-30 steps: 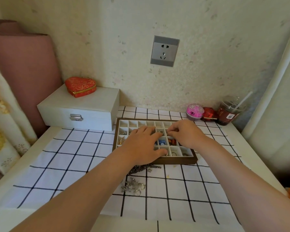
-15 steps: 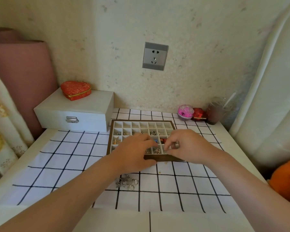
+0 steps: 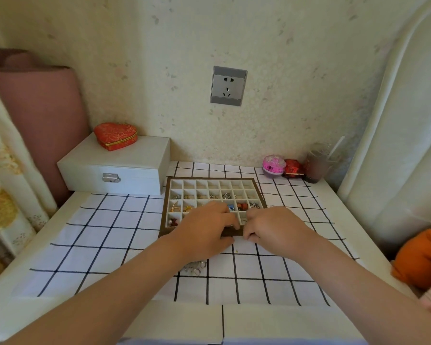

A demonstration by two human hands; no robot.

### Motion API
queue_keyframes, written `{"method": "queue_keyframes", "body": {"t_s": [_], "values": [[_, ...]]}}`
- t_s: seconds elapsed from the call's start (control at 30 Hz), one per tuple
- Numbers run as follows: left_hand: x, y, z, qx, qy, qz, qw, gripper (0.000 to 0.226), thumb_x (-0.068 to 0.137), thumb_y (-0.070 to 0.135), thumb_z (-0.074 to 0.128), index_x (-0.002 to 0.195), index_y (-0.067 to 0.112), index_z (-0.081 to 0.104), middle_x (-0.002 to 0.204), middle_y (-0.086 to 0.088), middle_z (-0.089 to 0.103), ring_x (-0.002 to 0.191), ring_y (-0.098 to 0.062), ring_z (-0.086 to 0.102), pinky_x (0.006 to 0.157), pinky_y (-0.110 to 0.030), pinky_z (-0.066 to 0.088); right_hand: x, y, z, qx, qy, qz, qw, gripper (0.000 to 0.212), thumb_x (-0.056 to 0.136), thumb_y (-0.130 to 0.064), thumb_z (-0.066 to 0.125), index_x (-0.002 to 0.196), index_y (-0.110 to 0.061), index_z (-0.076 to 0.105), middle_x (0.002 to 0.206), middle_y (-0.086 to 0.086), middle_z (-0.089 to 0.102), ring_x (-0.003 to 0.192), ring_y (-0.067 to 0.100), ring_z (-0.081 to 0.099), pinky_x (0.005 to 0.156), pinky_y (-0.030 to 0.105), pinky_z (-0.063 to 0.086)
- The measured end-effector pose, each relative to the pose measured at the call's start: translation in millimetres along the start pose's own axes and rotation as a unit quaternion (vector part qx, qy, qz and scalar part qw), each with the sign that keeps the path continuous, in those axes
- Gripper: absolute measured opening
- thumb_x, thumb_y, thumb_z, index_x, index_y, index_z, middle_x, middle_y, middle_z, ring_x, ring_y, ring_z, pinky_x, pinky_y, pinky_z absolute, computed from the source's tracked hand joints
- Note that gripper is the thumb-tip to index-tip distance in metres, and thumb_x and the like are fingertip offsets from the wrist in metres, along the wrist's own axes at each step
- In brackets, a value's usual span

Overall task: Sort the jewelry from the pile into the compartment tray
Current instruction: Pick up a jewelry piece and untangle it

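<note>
Centre of frame: wooden compartment tray (image 3: pixel 165 207) on the checked cloth (image 3: pixel 110 235) over the surface, with rings and beads in its middle and near rows. Left hand (image 3: pixel 204 231) and right hand (image 3: pixel 275 230) meeting over the tray's near edge, fingers bent, tips close together (grip on any piece: cannot tell, too small). Jewelry pile (image 3: pixel 195 266) just below the tray, partly hidden under the left wrist.

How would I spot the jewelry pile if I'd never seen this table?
Find the checked cloth; the brown tray sits at its far middle. On the cloth just nearer than the tray, half hidden by the left arm, lies the pile: a small silvery cluster, the only heap not in the tray.
</note>
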State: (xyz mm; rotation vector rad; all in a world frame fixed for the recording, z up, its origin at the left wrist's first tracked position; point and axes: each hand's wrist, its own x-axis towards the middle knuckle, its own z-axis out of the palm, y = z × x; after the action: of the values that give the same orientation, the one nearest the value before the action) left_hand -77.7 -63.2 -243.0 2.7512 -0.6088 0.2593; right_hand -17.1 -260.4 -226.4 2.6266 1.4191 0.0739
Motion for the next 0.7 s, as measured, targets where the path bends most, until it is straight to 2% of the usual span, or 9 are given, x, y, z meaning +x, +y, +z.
{"method": "queue_keyframes", "body": {"t_s": [0.1, 0.2, 0.3, 0.4, 0.47, 0.53, 0.6, 0.67, 0.7], "values": [[-1, 0, 0, -0.008, 0.0, 0.001, 1.0, 0.027, 0.09, 0.033, 0.062, 0.117, 0.032, 0.063, 0.105, 0.007, 0.054, 0.1, -0.011, 0.045, 0.08, -0.03, 0.045, 0, -1, 3, -0.051, -0.004, -0.013, 0.999, 0.023, 0.081, -0.013, 0.072, 0.071, -0.03, 0.06, 0.076, -0.012, 0.039, 0.055, 0.014, 0.042, 0.047, 0.029, 0.034], [-2, -2, -1, -0.025, 0.009, 0.0, 1.0, 0.023, 0.09, 0.032, 0.062, 0.113, 0.031, 0.065, 0.102, 0.008, 0.054, 0.098, -0.01, 0.045, 0.078, -0.028, 0.043, -1, -4, 9, -0.074, -0.012, -0.024, 0.997, 0.017, 0.085, -0.012, 0.069, 0.085, -0.028, 0.063, 0.086, -0.009, 0.053, 0.064, 0.017, 0.057, 0.051, 0.034, 0.049], [-3, -5, -2, -0.029, 0.024, -0.004, 0.999, 0.022, 0.09, 0.032, 0.064, 0.111, 0.03, 0.069, 0.1, 0.009, 0.058, 0.094, -0.007, 0.046, 0.078, -0.026, 0.041, -2, -5, 10, -0.069, 0.009, -0.039, 0.997, 0.016, 0.092, -0.011, 0.06, 0.096, -0.026, 0.061, 0.095, -0.006, 0.055, 0.071, 0.018, 0.058, 0.054, 0.033, 0.047], [-2, -5, -3, -0.022, 0.034, -0.01, 0.999, 0.02, 0.089, 0.034, 0.065, 0.109, 0.031, 0.07, 0.1, 0.012, 0.063, 0.091, -0.005, 0.048, 0.081, -0.027, 0.042, -5, -7, 4, -0.011, 0.036, -0.009, 0.999, 0.012, 0.097, -0.019, 0.053, 0.097, -0.028, 0.059, 0.095, -0.011, 0.052, 0.07, 0.014, 0.053, 0.057, 0.029, 0.039], [-1, -2, -4, -0.075, 0.042, -0.034, 0.996, 0.019, 0.089, 0.035, 0.068, 0.107, 0.031, 0.07, 0.1, 0.015, 0.067, 0.093, -0.004, 0.054, 0.085, -0.03, 0.048, -6, -9, -1, 0.099, 0.071, 0.056, 0.991, 0.009, 0.098, -0.024, 0.054, 0.096, -0.03, 0.06, 0.094, -0.013, 0.053, 0.074, 0.01, 0.054, 0.062, 0.028, 0.041], [0, 3, -5, -0.184, 0.058, -0.068, 0.979, 0.017, 0.088, 0.031, 0.072, 0.104, 0.03, 0.069, 0.096, 0.015, 0.069, 0.091, -0.002, 0.06, 0.085, -0.032, 0.053, -4, -10, -5, 0.27, 0.087, 0.135, 0.949, 0.011, 0.098, -0.025, 0.057, 0.091, -0.032, 0.061, 0.091, -0.014, 0.059, 0.08, 0.005, 0.056, 0.07, 0.026, 0.046], [4, 6, -6, -0.264, 0.088, -0.089, 0.956, 0.014, 0.086, 0.026, 0.074, 0.099, 0.029, 0.07, 0.09, 0.014, 0.071, 0.087, -0.003, 0.063, 0.083, -0.031, 0.055, -1, -12, -10, 0.386, 0.077, 0.178, 0.902, 0.015, 0.099, -0.023, 0.057, 0.089, -0.029, 0.064, 0.083, -0.009, 0.063, 0.074, 0.004, 0.055, 0.071, 0.028, 0.048], [6, 8, -8, -0.321, 0.121, -0.108, 0.933, 0.013, 0.084, 0.022, 0.077, 0.095, 0.029, 0.073, 0.086, 0.014, 0.072, 0.083, -0.002, 0.064, 0.08, -0.024, 0.054, 1, -17, -15, 0.494, 0.079, 0.202, 0.842, 0.017, 0.102, -0.019, 0.054, 0.09, -0.02, 0.066, 0.067, -0.003, 0.055, 0.056, 0.006, 0.047, 0.054, 0.026, 0.042], [7, 8, -10, -0.346, 0.137, -0.113, 0.921, 0.013, 0.084, 0.02, 0.077, 0.094, 0.028, 0.074, 0.084, 0.014, 0.072, 0.08, -0.001, 0.064, 0.078, -0.02, 0.053, 2, -19, -17, 0.561, 0.086, 0.214, 0.795, 0.017, 0.103, -0.016, 0.053, 0.092, -0.015, 0.066, 0.062, -0.004, 0.048, 0.049, 0.006, 0.041, 0.047, 0.021, 0.035]]}}
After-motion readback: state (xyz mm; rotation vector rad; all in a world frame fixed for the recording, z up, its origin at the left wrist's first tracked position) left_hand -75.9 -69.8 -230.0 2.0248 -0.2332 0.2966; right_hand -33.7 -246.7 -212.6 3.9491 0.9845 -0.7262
